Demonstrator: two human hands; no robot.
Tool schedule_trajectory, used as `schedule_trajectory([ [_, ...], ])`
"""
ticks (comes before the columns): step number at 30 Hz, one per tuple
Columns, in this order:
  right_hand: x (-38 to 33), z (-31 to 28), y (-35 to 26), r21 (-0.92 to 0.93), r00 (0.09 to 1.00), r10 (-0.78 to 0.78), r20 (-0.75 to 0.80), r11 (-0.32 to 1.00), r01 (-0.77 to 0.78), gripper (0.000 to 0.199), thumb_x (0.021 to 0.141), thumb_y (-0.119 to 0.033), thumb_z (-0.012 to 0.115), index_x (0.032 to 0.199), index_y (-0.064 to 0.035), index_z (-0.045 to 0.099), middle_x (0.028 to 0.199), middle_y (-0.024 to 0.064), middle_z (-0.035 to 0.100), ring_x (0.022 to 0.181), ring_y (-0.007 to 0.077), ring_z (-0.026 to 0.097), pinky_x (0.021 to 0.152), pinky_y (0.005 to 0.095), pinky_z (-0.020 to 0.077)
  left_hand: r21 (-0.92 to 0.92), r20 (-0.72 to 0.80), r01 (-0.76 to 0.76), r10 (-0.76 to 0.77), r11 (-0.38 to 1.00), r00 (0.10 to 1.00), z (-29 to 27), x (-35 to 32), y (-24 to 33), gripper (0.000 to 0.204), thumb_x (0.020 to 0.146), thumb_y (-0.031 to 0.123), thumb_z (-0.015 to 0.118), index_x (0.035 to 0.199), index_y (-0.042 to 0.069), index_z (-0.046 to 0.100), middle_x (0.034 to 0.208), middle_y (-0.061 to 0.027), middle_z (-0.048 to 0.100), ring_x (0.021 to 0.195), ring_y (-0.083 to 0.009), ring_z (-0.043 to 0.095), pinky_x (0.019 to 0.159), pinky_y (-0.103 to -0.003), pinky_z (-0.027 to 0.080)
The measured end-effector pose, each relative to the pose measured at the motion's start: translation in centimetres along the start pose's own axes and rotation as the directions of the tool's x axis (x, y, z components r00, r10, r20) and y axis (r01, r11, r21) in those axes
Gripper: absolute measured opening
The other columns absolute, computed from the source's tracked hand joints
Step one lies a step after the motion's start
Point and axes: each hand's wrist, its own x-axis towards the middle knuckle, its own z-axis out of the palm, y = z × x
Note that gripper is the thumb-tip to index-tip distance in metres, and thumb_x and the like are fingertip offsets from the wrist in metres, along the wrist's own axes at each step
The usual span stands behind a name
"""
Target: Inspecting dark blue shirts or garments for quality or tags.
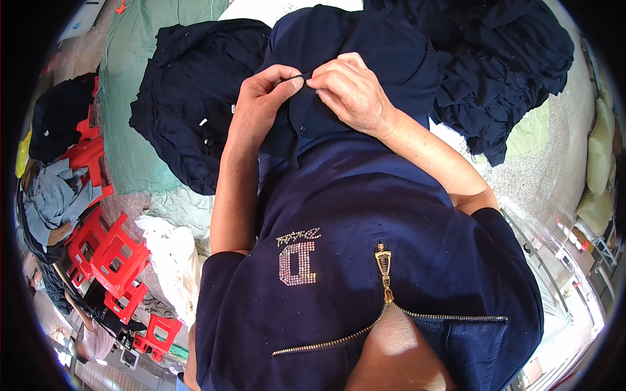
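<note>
Small white tags on a dark garment pile.
Two tiny white rectangular tags [204, 122] lay at ten o'clock, on the navy garment pile [182, 98].

A dark navy garment [352, 39] lies beside a pale green sheet [130, 98]; bright red stools [114, 254] stand below the sheet's left.

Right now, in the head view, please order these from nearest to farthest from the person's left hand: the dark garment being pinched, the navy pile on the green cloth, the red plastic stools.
1. Dark garment: pinched by the left hand, beside the right hand.
2. Navy pile: just left, on the green cloth.
3. Red plastic stools: far lower left.
</note>
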Motion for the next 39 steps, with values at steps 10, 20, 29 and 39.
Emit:
schedule_trajectory([
  [10, 0.0, 0.3, -0.3, -0.065, 0.997, -0.066, -0.035, 0.996, 0.064, 0.014, 0.081, -0.001, 0.073, 0.080, -0.0050, 0.059, 0.083, 0.0053, 0.061, 0.077, 0.0210, 0.063, 0.078, 0.0351, 0.0473, 0.076, -0.025, -0.025, 0.027, 0.997, 0.999, 0.6, -0.2, -0.4, 0.015, 0.094, 0.008, 0.069, 0.104, -0.003, 0.071, 0.089, 0.0023, 0.066, 0.081, -0.0049, 0.057, 0.075, -0.020, 0.046],
  [20, -0.6, 0.2, -0.5, 0.086, 0.983, 0.161, 0.087, 0.982, -0.169, 0.016, 0.078, 0.004, 0.072, 0.086, -0.0044, 0.061, 0.087, 0.0055, 0.060, 0.079, 0.0191, 0.061, 0.071, 0.0319, 0.0496, 0.234, 0.078, -0.146, 0.131, 0.961, 0.988, 0.0, -0.4, -0.6, 0.020, 0.090, 0.010, 0.075, 0.105, -0.002, 0.068, 0.094, 0.0004, 0.065, 0.087, -0.0077, 0.058, 0.079, -0.023, 0.047],
  [29, -1.2, 0.1, -0.4, 0.213, 0.851, 0.455, 0.262, 0.833, -0.511, 0.016, 0.077, -0.001, 0.070, 0.088, -0.0003, 0.058, 0.084, 0.0102, 0.062, 0.073, 0.0231, 0.065, 0.065, 0.0356, 0.0506, 0.466, 0.184, -0.336, 0.282, 0.818, 0.942, 0.8, -0.6, -0.8, 0.021, 0.085, 0.006, 0.074, 0.103, 0.001, 0.066, 0.098, -0.0091, 0.067, 0.089, -0.0276, 0.064, 0.084, -0.036, 0.047],
  [39, -0.6, -0.4, -0.8, 0.234, 0.839, 0.513, 0.180, 0.807, -0.543, 0.016, 0.074, 0.007, 0.068, 0.081, 0.0002, 0.055, 0.078, 0.0058, 0.059, 0.069, 0.0156, 0.060, 0.061, 0.0278, 0.0481, 0.765, 0.260, -0.549, 0.618, 0.337, 0.742, 1.8, -0.5, -1.0, 0.031, 0.073, -0.001, 0.075, 0.101, 0.004, 0.063, 0.092, -0.0087, 0.062, 0.091, -0.0285, 0.061, 0.090, -0.040, 0.041],
])
